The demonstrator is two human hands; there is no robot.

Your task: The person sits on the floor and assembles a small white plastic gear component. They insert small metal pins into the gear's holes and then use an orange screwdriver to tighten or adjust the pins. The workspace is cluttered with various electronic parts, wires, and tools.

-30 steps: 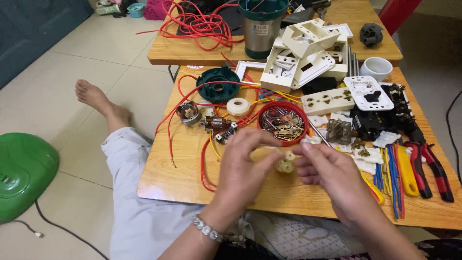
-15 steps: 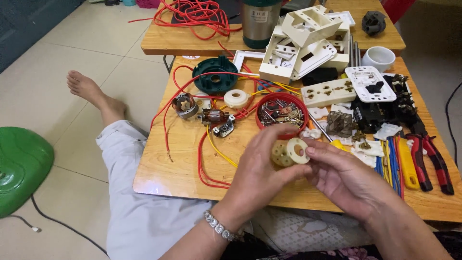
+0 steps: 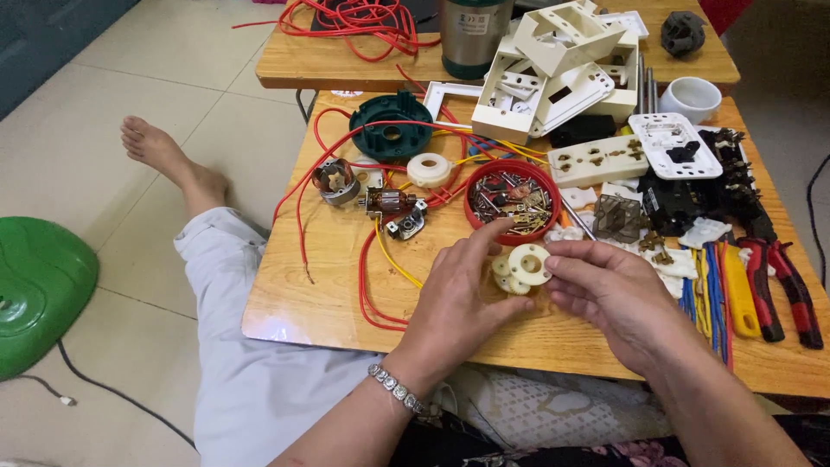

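A low wooden desk [image 3: 328, 294] fills most of the view, with a second wooden desk [image 3: 294, 60] butted against its far edge and a pale tiled floor [image 3: 130, 104] to the left, where a green plastic stool [image 3: 39, 290] sits beside the person's outstretched leg and bare foot [image 3: 160, 151]. On the far desk lie a tangle of red wire [image 3: 363, 22] and a steel flask [image 3: 474, 36], and a heap of cream plastic socket housings [image 3: 562, 65] straddles the join between the two desks. On the near desk, a dark green round cover [image 3: 391, 128] lies near the far edge, with loose red wire looping from it toward the front. A red round tray [image 3: 512, 201] full of small metal parts sits in the middle, a white cup [image 3: 690, 98] stands at the far right, and red-handled pliers [image 3: 782, 290] lie beside yellow and blue tools along the right edge. A small motor armature [image 3: 391, 207] and a motor stator [image 3: 335, 182] lie left of the tray, with a white plastic ring [image 3: 430, 169] just behind them. The left hand [image 3: 458, 298], a bracelet on its wrist, and the right hand [image 3: 618, 298] meet above the front of the desk, just in front of the red tray; between their pinching fingertips they hold a small cream gear assembly [image 3: 521, 268], its round flat disc facing up.
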